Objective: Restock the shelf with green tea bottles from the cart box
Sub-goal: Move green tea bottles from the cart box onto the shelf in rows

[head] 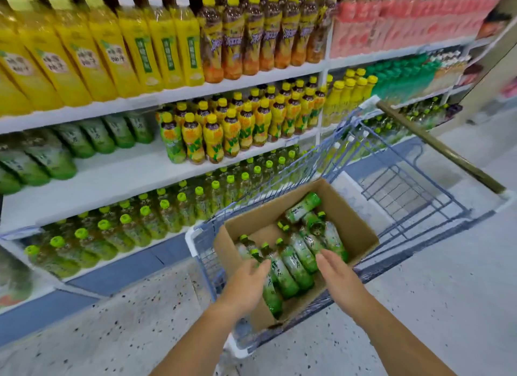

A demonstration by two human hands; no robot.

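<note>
Left hand [246, 280] and right hand [340, 272] hover over green tea bottles [296, 263] in box [349, 219].

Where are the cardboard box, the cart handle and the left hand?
cardboard box [345, 216]: head view, bare inner right wall.
cart handle [439, 146]: head view, middle of the brown bar.
left hand [246, 283]: head view, back of the hand.

Floor [126, 319]: pale grey terrazzo with dark speckles, soft shadows on it.
Shelving [112, 177]: white boards in several tiers, running along the aisle's left side.
Upright [330, 34]: white post dividing two bays.
Plinth [117, 275]: blue strip beneath the lowest tier.
Far-right panel [486, 76]: beige, blurred.
Light: bright, even, from overhead.
</note>
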